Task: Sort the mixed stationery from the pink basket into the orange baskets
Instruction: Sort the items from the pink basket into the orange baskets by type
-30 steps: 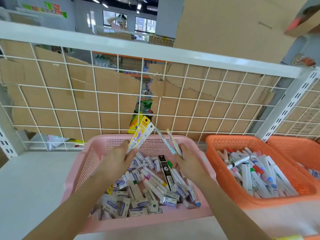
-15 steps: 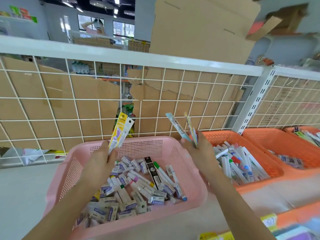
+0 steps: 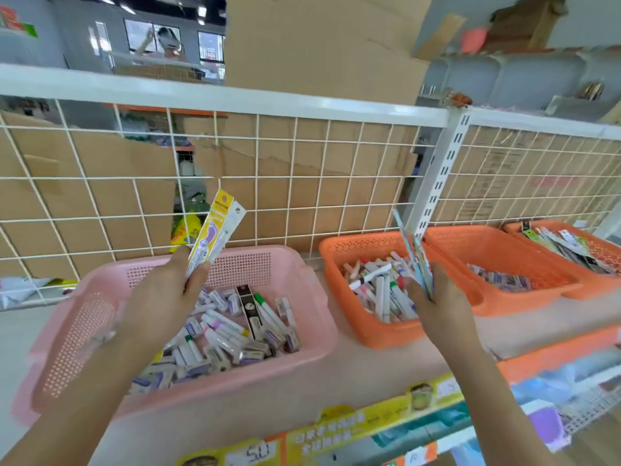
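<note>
Head view. Both hands are up w/ long flat packs, and sorting is underway.

The left hand (image 3: 164, 297) hangs over the pink basket (image 3: 84, 324), thumb and fingers pinching the low end of a yellow pack (image 3: 215, 230). The pack's long axis is near upright, top leaning up and to the right. The wrist is bent back, forearm coming in from bottom left.

The right hand (image 3: 440, 304) is over the front right corner of the nearest orange basket (image 3: 369, 334). It grips a thin fan of blue packs (image 3: 415, 260) by their low ends, tops leaning up and slightly left, edge-on to the camera. How many there are: can't tell.

Key relation: the nearest orange basket holds markers (image 3: 379, 287) and the middle orange basket (image 3: 477, 243) holds small boxes (image 3: 500, 280). The far orange basket (image 3: 571, 224) holds long flat packs (image 3: 568, 247), the same sort as what's in hand. So the likely target lies to the right and away from both hands, past two baskets.

The right hand is much the nearer, w/ the middle basket btwn it and the target. The left hand is well apart from it, a full reach across.

Judgement: the right hand goes first. The packs need tipping from upright to flat, long axis along the ones already lying there.

Plenty of mixed stock (image 3: 228, 331) is left in the pink basket, so the task is far from done.
</note>
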A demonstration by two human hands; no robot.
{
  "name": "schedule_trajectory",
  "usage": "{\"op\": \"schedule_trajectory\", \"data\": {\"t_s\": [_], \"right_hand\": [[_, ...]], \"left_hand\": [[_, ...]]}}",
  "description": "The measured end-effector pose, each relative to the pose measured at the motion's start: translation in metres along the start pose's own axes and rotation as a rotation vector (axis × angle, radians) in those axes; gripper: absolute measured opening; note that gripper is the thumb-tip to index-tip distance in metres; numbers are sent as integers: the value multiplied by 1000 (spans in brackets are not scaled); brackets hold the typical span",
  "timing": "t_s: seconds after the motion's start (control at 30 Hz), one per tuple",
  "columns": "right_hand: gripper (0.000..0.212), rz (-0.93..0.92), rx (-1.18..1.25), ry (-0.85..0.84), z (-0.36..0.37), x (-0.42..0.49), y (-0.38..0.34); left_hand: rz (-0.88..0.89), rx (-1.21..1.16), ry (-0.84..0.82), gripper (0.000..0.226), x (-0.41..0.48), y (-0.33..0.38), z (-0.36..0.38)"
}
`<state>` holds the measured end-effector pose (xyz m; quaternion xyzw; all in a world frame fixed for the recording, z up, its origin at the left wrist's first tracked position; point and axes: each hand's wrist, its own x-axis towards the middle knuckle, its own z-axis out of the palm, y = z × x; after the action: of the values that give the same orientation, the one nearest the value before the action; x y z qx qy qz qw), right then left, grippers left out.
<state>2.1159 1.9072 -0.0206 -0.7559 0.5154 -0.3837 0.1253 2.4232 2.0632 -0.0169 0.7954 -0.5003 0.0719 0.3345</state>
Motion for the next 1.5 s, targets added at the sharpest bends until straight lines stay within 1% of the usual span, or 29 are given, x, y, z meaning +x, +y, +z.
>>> {"op": "schedule_trajectory", "data": {"t_s": [0.2,0.3,0.37,0.53,0.73,0.83,0.97,1.13,1.27,1.4,1.5], "right_hand": [[29,70,-99,75,-62,-25,64],[26,109,-136,96,-98,-37,97],[26,120,-180,103,-123,-47,117],[25,171,-219,123,-177,-74,174],[26,257,-235,93,-224,-98,231],[23,293,-211,81,-236,-104,249],[14,314,-190,60,-244,-98,265],[20,334,-229,94,-252,-69,289],[15,331,-239,120,-255,-32,309],[17,332,-250,143,-256,10,325],[20,306,-266,167,-251,35,335]], "left_hand": [[54,-67,2,19,-21,70,32],[93,-106,-5,18,-34,113,47],[125,-131,-8,21,-44,142,59],[173,-145,-8,40,-73,202,92],[201,-167,-6,28,-95,261,123],[202,-198,-84,33,-99,281,137],[234,-207,-98,27,-90,304,156],[245,-250,-145,25,-69,336,188],[237,-309,-114,22,-38,361,219],[261,-344,-106,17,-8,383,243],[270,-385,-118,23,13,393,257]]}}
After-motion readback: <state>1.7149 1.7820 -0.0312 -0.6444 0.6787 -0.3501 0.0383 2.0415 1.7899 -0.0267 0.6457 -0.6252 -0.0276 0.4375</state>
